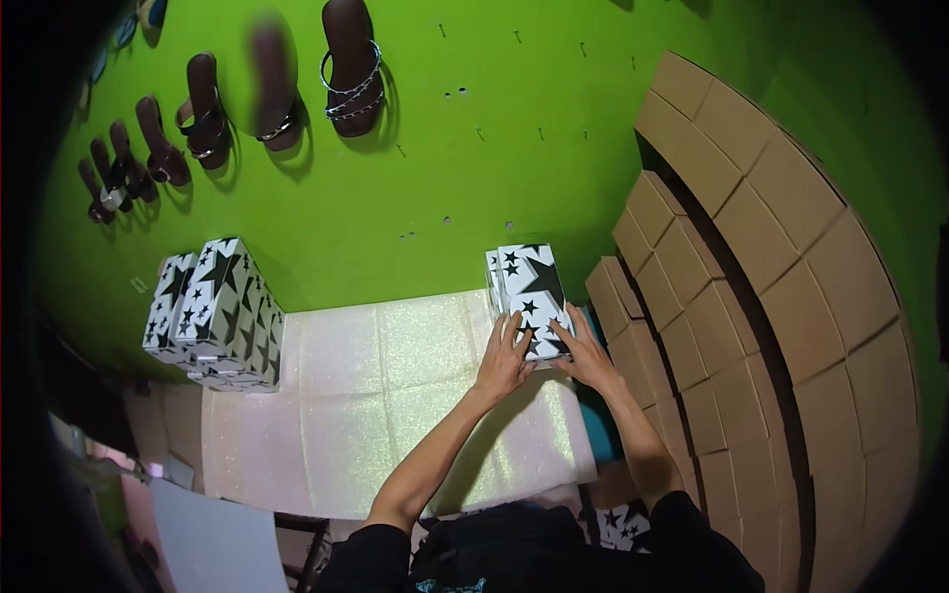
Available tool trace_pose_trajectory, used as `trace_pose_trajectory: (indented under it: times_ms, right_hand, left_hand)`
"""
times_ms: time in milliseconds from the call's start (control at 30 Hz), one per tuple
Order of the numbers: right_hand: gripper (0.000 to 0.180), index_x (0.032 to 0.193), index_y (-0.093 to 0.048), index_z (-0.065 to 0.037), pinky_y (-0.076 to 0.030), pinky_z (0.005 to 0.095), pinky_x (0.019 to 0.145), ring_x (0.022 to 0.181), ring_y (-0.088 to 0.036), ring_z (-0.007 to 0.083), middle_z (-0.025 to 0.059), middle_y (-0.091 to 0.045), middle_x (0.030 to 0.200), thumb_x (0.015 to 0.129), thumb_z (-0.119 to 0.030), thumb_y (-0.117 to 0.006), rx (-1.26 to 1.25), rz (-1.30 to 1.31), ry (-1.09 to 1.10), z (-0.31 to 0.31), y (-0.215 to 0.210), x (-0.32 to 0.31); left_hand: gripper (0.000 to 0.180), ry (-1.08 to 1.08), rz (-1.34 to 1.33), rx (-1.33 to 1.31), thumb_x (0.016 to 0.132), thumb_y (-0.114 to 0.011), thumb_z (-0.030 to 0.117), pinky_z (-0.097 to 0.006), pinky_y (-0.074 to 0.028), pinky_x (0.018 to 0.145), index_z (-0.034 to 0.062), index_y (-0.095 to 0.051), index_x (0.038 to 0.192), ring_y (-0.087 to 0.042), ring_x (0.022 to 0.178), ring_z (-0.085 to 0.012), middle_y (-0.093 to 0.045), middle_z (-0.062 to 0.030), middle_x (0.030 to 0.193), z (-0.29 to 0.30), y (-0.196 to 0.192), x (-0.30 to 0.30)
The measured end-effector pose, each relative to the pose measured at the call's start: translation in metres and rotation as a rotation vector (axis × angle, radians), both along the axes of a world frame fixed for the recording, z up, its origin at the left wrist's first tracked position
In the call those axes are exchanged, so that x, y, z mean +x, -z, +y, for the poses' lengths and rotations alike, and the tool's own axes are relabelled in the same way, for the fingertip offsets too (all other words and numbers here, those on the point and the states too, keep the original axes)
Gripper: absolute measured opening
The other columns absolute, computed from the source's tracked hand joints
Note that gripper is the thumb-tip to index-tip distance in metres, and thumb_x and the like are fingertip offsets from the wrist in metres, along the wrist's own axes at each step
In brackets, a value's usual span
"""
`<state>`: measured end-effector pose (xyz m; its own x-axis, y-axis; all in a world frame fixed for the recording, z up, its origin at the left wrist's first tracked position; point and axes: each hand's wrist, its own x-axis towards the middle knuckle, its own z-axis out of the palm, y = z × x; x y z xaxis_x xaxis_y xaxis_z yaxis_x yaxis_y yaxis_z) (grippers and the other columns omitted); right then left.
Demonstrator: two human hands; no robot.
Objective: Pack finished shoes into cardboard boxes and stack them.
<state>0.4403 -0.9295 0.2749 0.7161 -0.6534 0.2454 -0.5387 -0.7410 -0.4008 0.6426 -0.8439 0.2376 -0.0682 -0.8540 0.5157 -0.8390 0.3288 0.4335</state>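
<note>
Left hand (504, 358) flat on the near end of the box (529, 296), fingers spread and pointing toward 12 o'clock. Right hand (585, 354) on the same end from the 3 o'clock side, fingers fanned toward 11 o'clock and lying on the lid. Neither hand curled around anything; both open and pressing or steadying, no pinch visible.

Box white with black stars, lying lengthwise at the far right corner of the mat (395, 395), just past screen centre toward 1 o'clock. Looks like thin card: probably light, fairly stiff along the edges, easy to dent on the broad faces. Printed surface likely a little slick, so best held by the two long sides or opposite corners, palms square, rather than by squeezing the lid's middle.

Mat pale and glittery, spread flat under both forearms. At 9 o'clock, touching the mat's left edge, a stack (213, 311) of like starred boxes. At 3 o'clock, stepped rows of brown cartons (751, 287), just beside the box. At 11 o'clock, brown sandals (351, 64) hung in a row on the green wall (474, 158).
</note>
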Motion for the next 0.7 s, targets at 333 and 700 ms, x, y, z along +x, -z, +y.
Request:
trace_pose_trajectory:
  times_ms: [333,700]
  right_hand:
    - [0.079,0.142,-0.054,-0.013,-0.032,0.0482,0.117,0.147,-0.023,0.0437,0.0203,-0.024,0.159,0.07,-0.013,-0.086,-0.068,0.085,-0.031,-0.042,-0.01,0.01]
    - [0.076,0.142,-0.054,-0.011,-0.032,0.0489,0.117,0.147,-0.024,0.0429,0.0219,-0.026,0.157,0.072,-0.013,-0.084,-0.044,0.056,-0.044,-0.059,-0.006,0.023]
  left_hand:
    - [0.06,-0.151,-0.066,0.003,0.075,-0.08,0.03,-0.066,-0.024,0.113,0.0059,-0.061,0.127,-0.025,0.144,-0.045,-0.034,-0.0207,0.153,-0.028,-0.003,0.001]
    - [0.057,-0.219,-0.102,-0.012,0.078,-0.079,0.034,-0.065,-0.029,0.109,0.0098,-0.065,0.128,-0.029,0.14,-0.0462,-0.037,-0.021,0.149,-0.044,0.003,0.012]
